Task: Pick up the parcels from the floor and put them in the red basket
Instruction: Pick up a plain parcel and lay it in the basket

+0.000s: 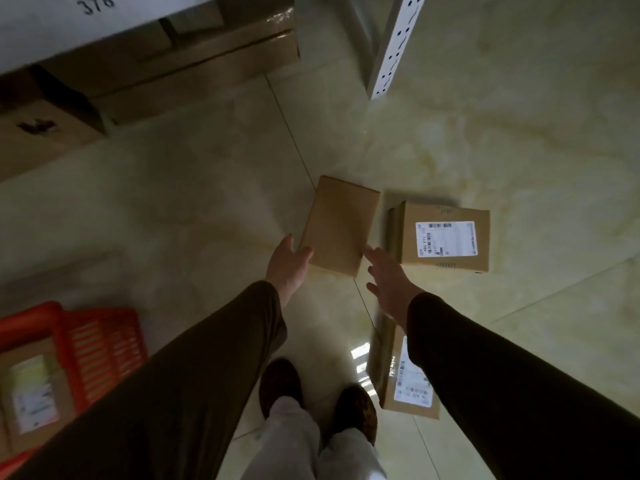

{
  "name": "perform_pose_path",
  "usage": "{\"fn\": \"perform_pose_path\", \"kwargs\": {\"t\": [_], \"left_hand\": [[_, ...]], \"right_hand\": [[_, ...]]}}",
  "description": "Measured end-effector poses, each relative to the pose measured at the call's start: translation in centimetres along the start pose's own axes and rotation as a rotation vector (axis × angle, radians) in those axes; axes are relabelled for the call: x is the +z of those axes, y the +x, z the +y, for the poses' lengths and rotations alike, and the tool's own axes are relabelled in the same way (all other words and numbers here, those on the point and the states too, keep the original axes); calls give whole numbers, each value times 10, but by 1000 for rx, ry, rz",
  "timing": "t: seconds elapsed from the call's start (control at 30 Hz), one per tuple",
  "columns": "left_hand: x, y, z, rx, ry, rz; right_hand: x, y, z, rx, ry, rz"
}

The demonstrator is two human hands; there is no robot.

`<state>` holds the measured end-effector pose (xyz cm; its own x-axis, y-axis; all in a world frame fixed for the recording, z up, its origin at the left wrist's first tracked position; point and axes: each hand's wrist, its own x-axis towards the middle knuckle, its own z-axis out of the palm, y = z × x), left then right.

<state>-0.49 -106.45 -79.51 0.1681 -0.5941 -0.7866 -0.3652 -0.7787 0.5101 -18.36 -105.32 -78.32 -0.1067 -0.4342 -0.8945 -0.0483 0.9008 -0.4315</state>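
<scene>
Red plastic is showing at the far left, where the red basket (100,344) is sitting on the floor (519,140) with at least one labelled parcel (34,393) already lying inside it, so the job looks partly done. Right of the basket, the left hand (287,268) is gripping the near left corner of a plain brown parcel (339,226), thumb on top and fingers apparently underneath, holding it just above the tiles. Right of that parcel, the right hand (389,289) is reaching forward with its fingers spread open, holding nothing; one fingertip is close to the plain parcel's near right corner, probably to steady it for a two-handed carry, though I cannot tell whether it is touching. Just right of the plain parcel, a second box with a white label (446,237) is resting flat on the floor, label up. Nearer the feet and under the right sleeve, a third labelled parcel (405,379) is lying partly hidden, so two floor parcels seem to be waiting.
</scene>
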Motion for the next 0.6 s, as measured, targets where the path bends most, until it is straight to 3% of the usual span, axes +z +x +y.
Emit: {"fn": "perform_pose_path", "kwargs": {"t": [0.23,0.6], "left_hand": [[19,31,0,-64,-110,-115],[-42,-80,8,46,-276,83]], "right_hand": [[11,31,4,20,65,-42],[34,-80,-25,-68,23,-91]]}}
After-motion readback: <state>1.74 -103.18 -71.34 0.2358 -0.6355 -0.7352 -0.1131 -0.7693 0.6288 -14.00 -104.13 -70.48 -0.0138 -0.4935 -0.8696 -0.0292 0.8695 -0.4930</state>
